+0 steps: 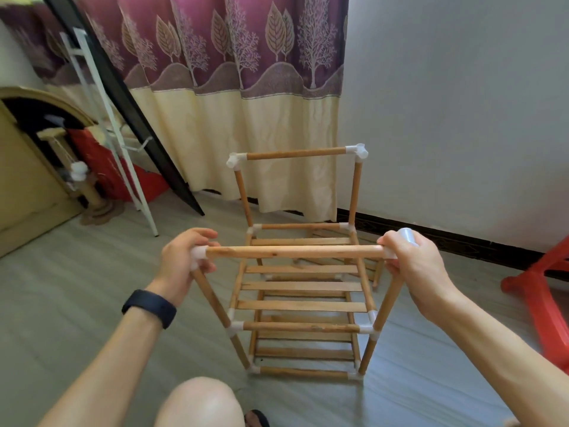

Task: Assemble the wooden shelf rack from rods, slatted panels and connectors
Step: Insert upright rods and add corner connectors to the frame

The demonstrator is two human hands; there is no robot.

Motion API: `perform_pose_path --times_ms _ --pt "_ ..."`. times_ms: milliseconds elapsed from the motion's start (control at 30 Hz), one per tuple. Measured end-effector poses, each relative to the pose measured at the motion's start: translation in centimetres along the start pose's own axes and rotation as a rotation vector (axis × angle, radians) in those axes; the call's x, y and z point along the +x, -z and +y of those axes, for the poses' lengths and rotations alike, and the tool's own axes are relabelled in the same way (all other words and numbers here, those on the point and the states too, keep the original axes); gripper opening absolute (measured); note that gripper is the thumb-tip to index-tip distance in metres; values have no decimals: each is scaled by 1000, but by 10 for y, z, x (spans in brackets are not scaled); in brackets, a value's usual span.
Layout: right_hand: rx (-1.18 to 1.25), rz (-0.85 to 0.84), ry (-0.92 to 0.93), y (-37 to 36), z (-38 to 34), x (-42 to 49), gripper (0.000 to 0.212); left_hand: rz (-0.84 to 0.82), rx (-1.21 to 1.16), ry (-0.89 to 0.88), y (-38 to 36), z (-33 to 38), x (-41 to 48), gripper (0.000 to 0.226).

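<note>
Top-tier time on the light wooden shelf rack [301,327], standing on the grey floor [92,272] dead centre of the frame. Got the round wooden rod [295,252] for the near top edge held at both ends. Got the left hand [181,257] curled round the white plastic corner connector [198,254] on the left end, and the right hand [412,263] wrapped round the right end, with a second white plastic connector [406,235] poking up above the knuckles. Can't tell whether that right one is properly seated on its upright.

Tips for this bit, just my take:
- Keep the rod level and press straight down over both front uprights together. Doing one side first risks cocking the joint.
- Give a tiny twist while pushing rather than thumping it.
- Check the open sockets point toward the back, ready for side rods running to the far top wooden rod [295,154] in the upper centre.
- Brace the frame low if wobbly.

On to what's holding what. No real boxes or bins around. Counting the rack itself, got a slatted wooden panel [301,286] sitting in the middle tier and another slatted layer [303,352] down near the floor. Nothing laid across the top yet. Looks like more slats on the floor behind, toward the wall, but hard to make out. Over at the left edge, got a beige cabinet [24,186] with an arched opening, a rope-wrapped post and something red by it. Too blurry to say more.
</note>
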State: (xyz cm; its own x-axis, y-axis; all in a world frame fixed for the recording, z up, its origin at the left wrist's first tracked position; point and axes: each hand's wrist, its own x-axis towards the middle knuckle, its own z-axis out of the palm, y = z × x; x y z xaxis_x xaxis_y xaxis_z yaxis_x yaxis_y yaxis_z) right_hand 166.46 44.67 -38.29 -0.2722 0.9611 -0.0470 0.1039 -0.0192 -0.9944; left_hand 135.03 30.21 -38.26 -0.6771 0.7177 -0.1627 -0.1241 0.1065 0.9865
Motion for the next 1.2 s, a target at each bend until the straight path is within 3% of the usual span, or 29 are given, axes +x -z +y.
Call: perform_pose_path --times_ms 400,500,633,700,767,900,1033,1100,1200 --pt "-32 168 -2 -17 3 0 26 73 4 -49 -11 -3 -6 28" --pt "-34 170 14 -12 6 2 32 24 -34 -41 -9 -4 -9 26" --pt "-15 116 49 -4 0 6 22 -110 -117 -30 -6 -11 -23 20" --pt "30 91 61 -3 0 9 33 -140 -139 -58 -6 -15 -30 21" --pt "46 58 80 -2 2 9 48 -78 -153 -103 -8 -19 -34 23" --pt "41 22 92 1 8 7 54 38 -149 -233 -17 -31 -40 26" --pt "56 45 87 -8 10 9 41 70 -123 -307 -15 -35 -40 23" --pt "38 58 72 -21 9 9 30 137 -94 -313 -6 -34 -35 21" --pt "17 29 54 -52 8 10 30 275 -42 -308 18 -31 -27 26"
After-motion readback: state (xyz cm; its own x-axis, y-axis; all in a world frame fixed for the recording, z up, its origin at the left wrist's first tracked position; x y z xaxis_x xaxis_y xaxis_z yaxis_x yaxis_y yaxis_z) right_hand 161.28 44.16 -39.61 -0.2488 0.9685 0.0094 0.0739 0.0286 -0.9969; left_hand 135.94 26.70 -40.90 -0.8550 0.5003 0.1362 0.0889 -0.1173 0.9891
